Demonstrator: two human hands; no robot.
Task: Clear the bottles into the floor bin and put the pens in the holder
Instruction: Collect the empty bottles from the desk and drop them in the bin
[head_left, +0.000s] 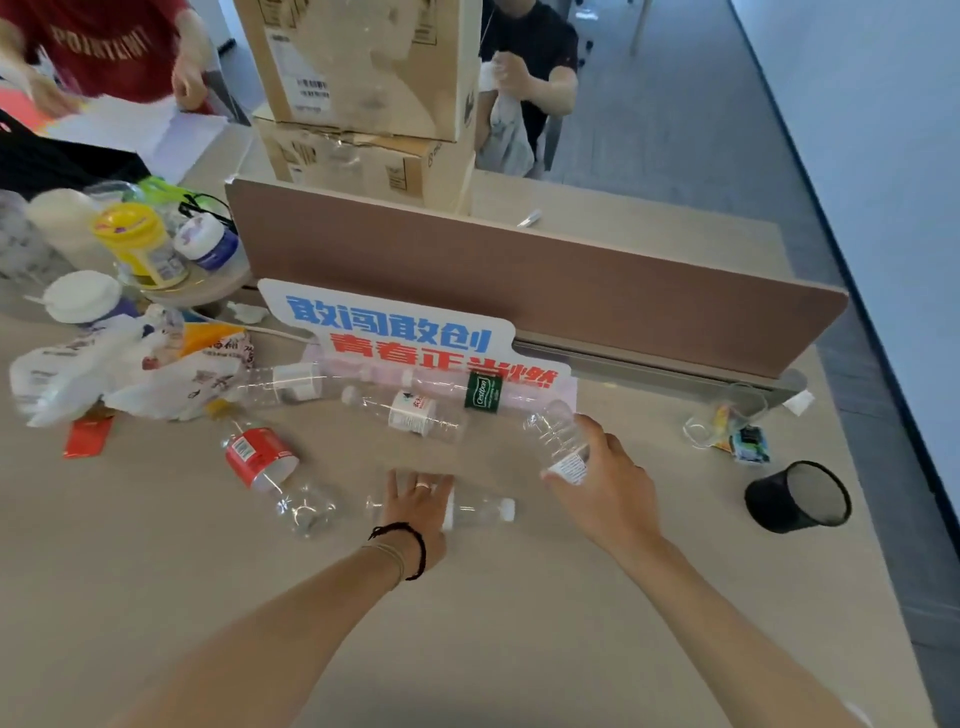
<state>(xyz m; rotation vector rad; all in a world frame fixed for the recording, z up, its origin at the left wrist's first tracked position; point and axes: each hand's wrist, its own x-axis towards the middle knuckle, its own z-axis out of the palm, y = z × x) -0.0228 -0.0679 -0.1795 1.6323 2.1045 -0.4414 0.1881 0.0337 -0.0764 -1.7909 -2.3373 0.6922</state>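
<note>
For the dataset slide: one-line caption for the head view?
Right hand grips a clear plastic bottle while left hand rests on another lying clear bottle on the beige desk.

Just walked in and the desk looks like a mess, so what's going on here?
A person is clearing empty plastic bottles off the desk. The right hand grips a clear bottle, and the left hand lies with straight fingers on a white-capped bottle lying flat. A red-labelled bottle and several others lie near the sign. The black mesh holder lies tipped on its side at the right.
</note>
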